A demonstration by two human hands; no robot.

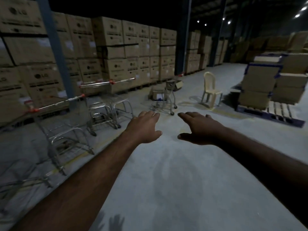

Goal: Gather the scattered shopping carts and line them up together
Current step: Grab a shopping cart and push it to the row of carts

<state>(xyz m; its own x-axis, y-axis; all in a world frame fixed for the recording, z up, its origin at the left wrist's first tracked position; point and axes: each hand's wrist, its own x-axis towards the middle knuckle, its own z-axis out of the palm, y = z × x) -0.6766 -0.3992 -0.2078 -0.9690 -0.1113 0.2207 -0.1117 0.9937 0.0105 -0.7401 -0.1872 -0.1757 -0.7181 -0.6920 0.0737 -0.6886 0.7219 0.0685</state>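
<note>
Dim warehouse interior. Pale concrete floor [183, 164], scuffed, with faint yellow markings. Brown cardboard boxes [116, 52] stacked high in a long row at left and centre. 2 blue-grey steel columns: near column [55, 52] at left, far column [183, 39] at centre. Cream plastic chair [210, 90] stands alone mid-floor. Wooden pallet [273, 112] at right carries taped boxes [260, 84]. Bright ceiling lights [300, 14] upper right; roof otherwise dark.

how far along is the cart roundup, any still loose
Done, it seems: a row of carts stands along the stacked boxes on the left. In hand: nothing; left hand and right hand are both open and empty. Left: one stray cart out on the floor near the plastic chair.
</note>
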